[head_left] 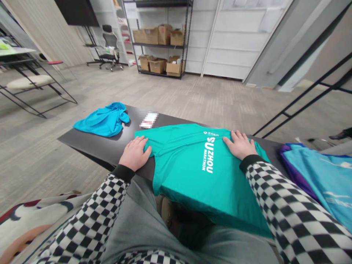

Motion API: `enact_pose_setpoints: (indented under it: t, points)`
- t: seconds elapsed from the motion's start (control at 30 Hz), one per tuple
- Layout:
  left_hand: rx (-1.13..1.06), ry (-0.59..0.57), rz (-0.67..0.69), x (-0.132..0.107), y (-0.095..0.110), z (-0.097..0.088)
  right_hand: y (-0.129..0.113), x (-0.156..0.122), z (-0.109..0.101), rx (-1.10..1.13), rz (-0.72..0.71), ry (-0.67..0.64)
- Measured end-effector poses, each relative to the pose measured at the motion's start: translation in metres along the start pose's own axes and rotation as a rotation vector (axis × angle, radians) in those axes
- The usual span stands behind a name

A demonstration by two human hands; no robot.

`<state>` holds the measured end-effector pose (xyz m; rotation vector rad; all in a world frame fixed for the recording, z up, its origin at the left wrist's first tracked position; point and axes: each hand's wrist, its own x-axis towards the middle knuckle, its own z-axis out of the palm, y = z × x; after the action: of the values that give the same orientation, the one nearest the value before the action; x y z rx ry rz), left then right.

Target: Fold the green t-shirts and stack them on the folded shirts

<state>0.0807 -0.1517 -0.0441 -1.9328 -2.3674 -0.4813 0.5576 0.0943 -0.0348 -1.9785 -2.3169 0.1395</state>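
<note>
We see a dark, smooth table (110, 145) standing on a grey floor. At its far left corner lies a crumpled blue shirt (103, 120). Just right of it, near the far edge, we find a small white and red item (149, 120), too blurred to identify. A teal shirt (189, 165) is spread across the middle and hangs over the near edge. At the right end, a light blue garment (321, 176) rests on a purple one (288, 161).
</note>
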Motion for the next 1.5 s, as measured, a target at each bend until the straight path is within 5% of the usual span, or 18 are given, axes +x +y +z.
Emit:
enact_pose_setpoints:
  t: [0.37, 0.67, 0.87, 1.07, 1.5]
  points:
    - [0.007, 0.012, 0.015, 0.004, -0.012, 0.007, 0.002, -0.008, 0.005, 0.124, 0.003, 0.19]
    - [0.002, -0.042, -0.029, 0.02, -0.02, -0.002, -0.004, -0.007, 0.003, 0.114, 0.003, 0.092]
    - [-0.032, -0.016, 0.089, 0.065, 0.01, -0.01, -0.003, -0.007, 0.004, 0.11, -0.009, 0.095]
    - [0.08, -0.256, 0.141, 0.07, 0.041, 0.011, -0.002, -0.007, 0.004, 0.095, -0.018, 0.093]
    - [0.113, -0.217, 0.16, 0.044, -0.011, 0.008, -0.025, -0.02, -0.004, 0.015, -0.031, -0.046]
